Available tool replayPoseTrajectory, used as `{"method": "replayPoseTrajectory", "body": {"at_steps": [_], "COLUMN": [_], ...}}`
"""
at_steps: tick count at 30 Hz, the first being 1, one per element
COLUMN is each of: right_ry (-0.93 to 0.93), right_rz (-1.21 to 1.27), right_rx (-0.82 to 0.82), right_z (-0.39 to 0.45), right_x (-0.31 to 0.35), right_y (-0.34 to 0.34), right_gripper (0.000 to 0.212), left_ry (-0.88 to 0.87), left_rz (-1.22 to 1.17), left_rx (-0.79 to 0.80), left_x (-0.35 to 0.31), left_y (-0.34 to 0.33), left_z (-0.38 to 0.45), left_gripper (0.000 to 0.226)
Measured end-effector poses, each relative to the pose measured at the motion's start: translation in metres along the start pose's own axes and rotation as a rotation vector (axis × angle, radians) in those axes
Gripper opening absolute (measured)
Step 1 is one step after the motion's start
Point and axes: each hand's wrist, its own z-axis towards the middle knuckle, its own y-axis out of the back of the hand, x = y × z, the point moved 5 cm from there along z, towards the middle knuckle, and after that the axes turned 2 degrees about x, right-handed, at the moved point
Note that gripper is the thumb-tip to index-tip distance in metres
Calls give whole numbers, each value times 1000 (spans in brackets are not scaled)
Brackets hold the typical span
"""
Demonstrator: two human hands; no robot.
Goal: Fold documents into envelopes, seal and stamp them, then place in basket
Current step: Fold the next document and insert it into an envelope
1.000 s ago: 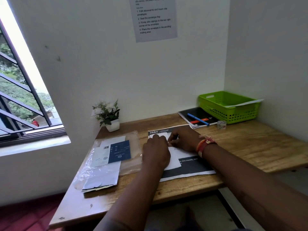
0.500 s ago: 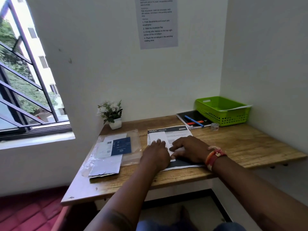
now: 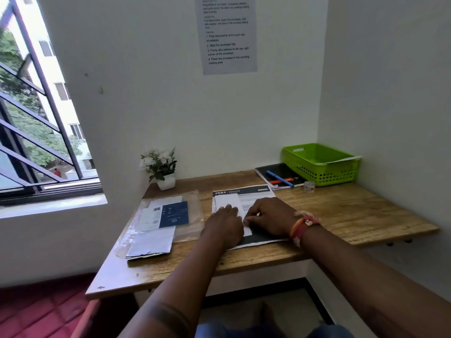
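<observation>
Head view shows both hands on a white envelope [image 3: 230, 206] lying on a printed document [image 3: 253, 194] on the table [image 3: 353, 211]. Since a second ago the right hand [image 3: 269, 219] has slid nearer along the envelope's edge, fingers curled and pinching it; the left hand [image 3: 225, 222] stays flat, pressing. Probably the flap is being sealed. Right of the document, the green basket [image 3: 319, 164] waits.

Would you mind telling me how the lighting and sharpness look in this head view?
Head view: daylight from the window is blown out at top left; the desk is evenly lit with soft shadows; the wall notice is soft, its upper lines unreadable; wide-angle distortion tilts the walls; the hands are fairly sharp.
</observation>
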Motion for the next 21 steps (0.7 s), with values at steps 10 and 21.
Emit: {"method": "replayPoseTrajectory", "body": {"at_steps": [10, 21], "right_ry": [-105, -184], "right_rz": [-155, -234], "right_rx": [-98, -38], "right_z": [102, 111], "right_x": [-26, -31], "right_y": [-24, -28], "right_gripper": [26, 41], "left_ry": [-8, -15], "left_rz": [-30, -43], "left_rx": [-75, -88], "left_x": [11, 13], "left_y": [-13, -17], "left_z": [13, 15], "left_gripper": [49, 55]}}
